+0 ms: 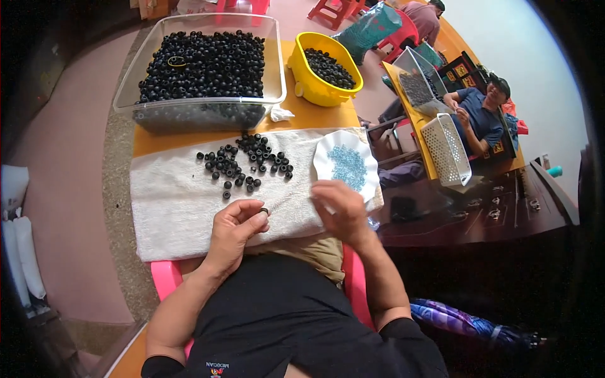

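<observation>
My left hand (236, 230) pinches a black bead (264, 210) between thumb and fingertips, just above the white towel (170, 214). More loose black beads (228, 162) lie spread on the towel beyond it. To the right, my right hand (343, 211) is at the near edge of a white wavy-rimmed plate (322, 165). Its fingers are bent and drawn together, slightly blurred, and anything between them is hidden. Tiny light-blue stones (348, 167) lie scattered in the plate.
Behind the towel stand a clear plastic bin (201, 107) full of black beads and a yellow tub (305, 85) of dark beads. A crumpled white tissue (281, 114) lies between them. At right, another person (482, 116) sits at a table with a white basket (446, 151).
</observation>
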